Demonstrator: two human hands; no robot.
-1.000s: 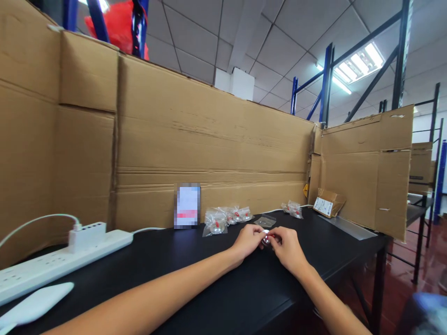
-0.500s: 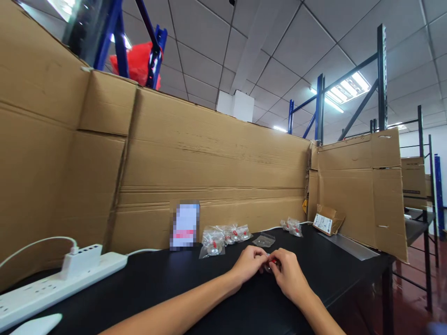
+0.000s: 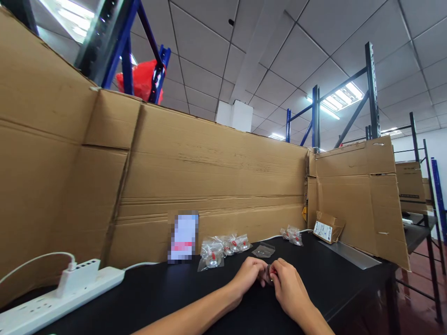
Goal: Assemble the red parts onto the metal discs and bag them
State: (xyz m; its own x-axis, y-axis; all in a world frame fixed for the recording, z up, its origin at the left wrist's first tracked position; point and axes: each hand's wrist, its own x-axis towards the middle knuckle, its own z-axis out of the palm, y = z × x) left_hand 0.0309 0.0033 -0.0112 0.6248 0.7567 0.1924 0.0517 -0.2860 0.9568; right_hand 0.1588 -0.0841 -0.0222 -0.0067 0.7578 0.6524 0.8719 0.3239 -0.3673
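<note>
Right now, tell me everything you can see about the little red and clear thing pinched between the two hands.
The small item is mostly hidden by fingers. What shows is a clear, glossy, plastic-looking rim with a red spot on its right side. It sits just above the black table, between the left hand and the right hand, whose fingertips close on it from both sides. It looks like the pieces in the clear bags farther back. Its full shape cannot be told.

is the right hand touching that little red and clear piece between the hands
Touching. The head view shows the right hand with its fingertips closed onto the small red and clear piece, no gap between them; the left hand meets it too.
</note>
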